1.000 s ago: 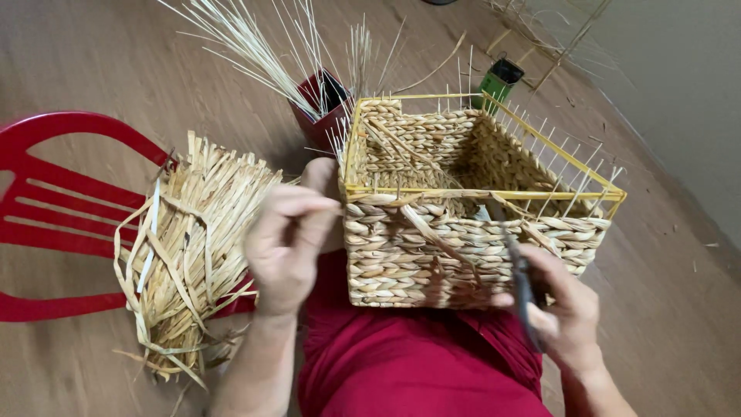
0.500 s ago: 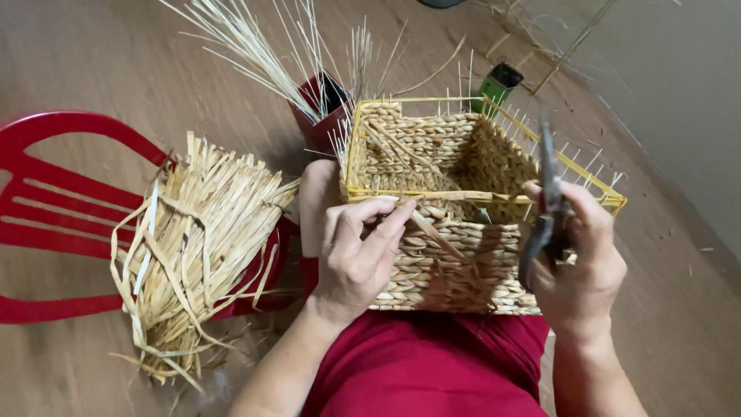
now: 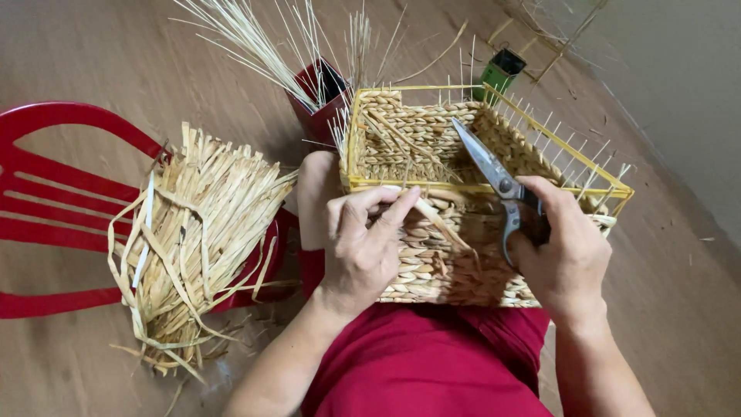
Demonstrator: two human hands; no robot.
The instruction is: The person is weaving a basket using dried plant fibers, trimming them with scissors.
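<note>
Wooden floor [image 3: 116, 54] lies under everything, and the woven basket [image 3: 463, 208] on the person's red-clad lap is the landmark for the rest. Left of the basket stands a red chair [image 3: 54, 193], and on its seat, near the basket's left side, rests a big bundle of flat straw strips [image 3: 193, 239]. The basket itself is rectangular, with a yellow wire rim and thin stakes sticking up along its far and right edges. Behind its back left corner stands a dark red container [image 3: 316, 96] holding long pale stalks. Behind its back right corner sits a small green box [image 3: 502, 69].

On the basket's near wall, the left hand [image 3: 363, 247] pinches a loose straw strand [image 3: 440, 224] between thumb and forefinger, just under the rim. The right hand [image 3: 563, 255] is closed around the handles of a pair of scissors [image 3: 494, 177] at the near right part of the wall. The blades point up and back over the basket's inside and look closed or nearly so.
</note>
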